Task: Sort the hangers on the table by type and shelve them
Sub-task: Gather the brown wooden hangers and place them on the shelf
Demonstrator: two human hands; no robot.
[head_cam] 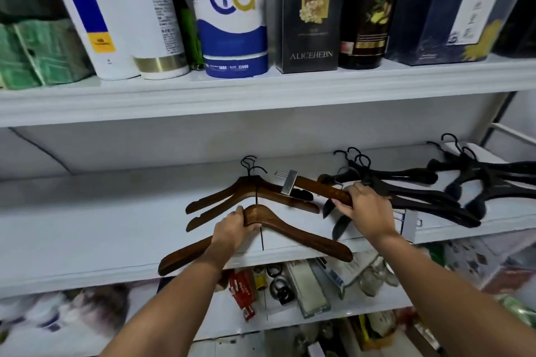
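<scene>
While the left hand (232,230) curls its fingers over the crown of a brown wooden hanger (307,238), thumb on the near side, the hanger's two arms spread past the hand toward 8 o'clock and 4 o'clock. They overhang the front edge of the middle shelf (87,229).

The right hand (367,209) is closed round one end of a clip hanger (319,188). Its brown bar runs from the fingers toward 10 o'clock and ends in a metal clip (289,182).

Just at 12 o'clock of the left hand, two more wooden hangers (220,197) lie overlapped on the shelf, hooks toward the back wall. The metal clip sits over their right arms. From 3 o'clock of the right hand a pile of black hangers (420,200) spreads to the shelf's right end. A couple of black arm tips stick out below the hand toward 7 o'clock.

On the upper shelf (261,95), at 12 o'clock, stand white bottles (95,23), a blue-and-white canister (232,14), a black box (309,9) and a dark bottle (368,9). Clutter on the lower shelf (290,287) is too blurred to name.

The held hanger is glossy dark brown, with broad contoured shoulders and rounded ends.
</scene>
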